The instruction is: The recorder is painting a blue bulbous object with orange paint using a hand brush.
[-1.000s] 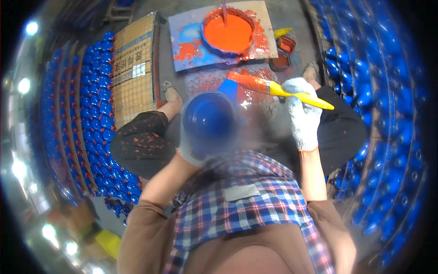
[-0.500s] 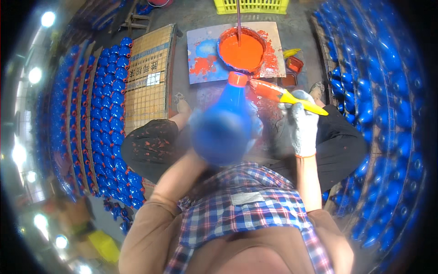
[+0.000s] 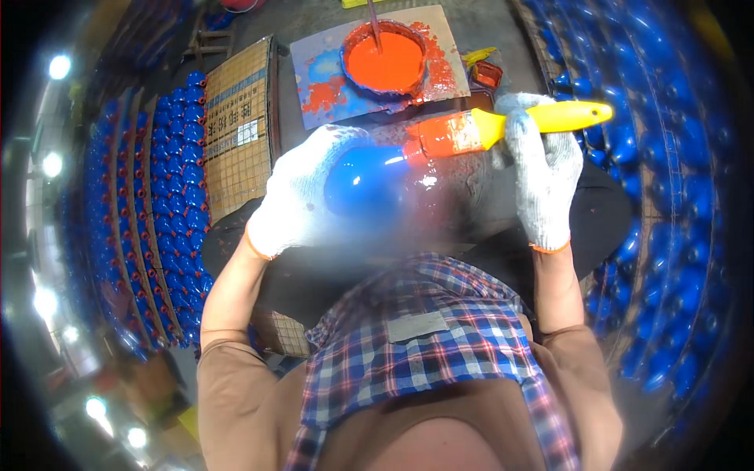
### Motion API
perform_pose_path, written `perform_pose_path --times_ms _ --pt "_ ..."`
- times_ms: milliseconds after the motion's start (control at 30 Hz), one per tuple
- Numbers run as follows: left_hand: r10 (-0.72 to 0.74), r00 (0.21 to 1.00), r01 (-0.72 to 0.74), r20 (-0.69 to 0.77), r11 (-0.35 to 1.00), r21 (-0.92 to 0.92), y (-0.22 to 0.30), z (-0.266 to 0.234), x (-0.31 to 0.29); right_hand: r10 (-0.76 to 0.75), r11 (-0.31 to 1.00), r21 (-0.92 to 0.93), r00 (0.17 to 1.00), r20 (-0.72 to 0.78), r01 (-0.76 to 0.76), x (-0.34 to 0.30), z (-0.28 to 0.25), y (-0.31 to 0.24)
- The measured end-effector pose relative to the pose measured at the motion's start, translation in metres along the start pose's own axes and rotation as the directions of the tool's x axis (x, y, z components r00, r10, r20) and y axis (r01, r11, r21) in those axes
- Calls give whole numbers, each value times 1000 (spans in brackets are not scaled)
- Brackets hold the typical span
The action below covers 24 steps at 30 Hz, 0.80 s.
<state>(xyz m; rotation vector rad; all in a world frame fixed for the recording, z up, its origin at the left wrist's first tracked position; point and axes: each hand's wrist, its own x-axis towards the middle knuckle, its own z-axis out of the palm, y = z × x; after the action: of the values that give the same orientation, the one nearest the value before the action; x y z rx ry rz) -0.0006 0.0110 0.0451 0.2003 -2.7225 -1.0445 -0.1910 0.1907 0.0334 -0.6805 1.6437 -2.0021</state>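
Observation:
My left hand [image 3: 298, 188], in a white knit glove, is wrapped round a glossy blue bottle-shaped piece [image 3: 365, 174]. The piece lies sideways, its neck to the right; its lower part is blurred. In my gloved right hand [image 3: 542, 169] is a paintbrush [image 3: 569, 116] with a yellow handle. Orange-red paint coats its bristles, which touch the neck of the blue piece. Beyond my hands a bowl of orange-red paint [image 3: 385, 63], a stick standing in it, rests on a paint-spattered board [image 3: 318, 102].
Rows of blue pieces with red necks [image 3: 179, 149] line racks on my left, beside a woven panel [image 3: 239, 129]. More blue pieces [image 3: 667, 235] fill racks on my right. A small paint-smeared container [image 3: 487, 74] sits right of the board.
The blue piece has tipped from pointing away to lying sideways, neck rightward. My right hand has turned the brush level and raised it slightly. The view has shifted, showing my left hand clearly.

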Motion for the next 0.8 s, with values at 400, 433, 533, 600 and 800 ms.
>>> perform_pose_path --times_ms 400,433,533,600,800 --pt "-571 779 -39 260 -457 -889 -41 73 -19 -52 980 -195 993 -103 31 -7 -17 25" --pt "-465 863 -80 196 -509 -857 -44 78 -20 -59 982 -185 992 -113 38 -5 -19 28" --pt "-455 888 -193 70 -505 -841 -41 72 -14 -56 991 -126 988 -144 38 3 -20 33" --pt "-611 792 -314 -2 -404 -859 -25 52 -1 -76 993 -101 984 -161 60 6 -14 28" --pt "-521 852 -211 40 -413 -886 -8 4 9 13 995 -87 964 -265 -38 24 -8 36"
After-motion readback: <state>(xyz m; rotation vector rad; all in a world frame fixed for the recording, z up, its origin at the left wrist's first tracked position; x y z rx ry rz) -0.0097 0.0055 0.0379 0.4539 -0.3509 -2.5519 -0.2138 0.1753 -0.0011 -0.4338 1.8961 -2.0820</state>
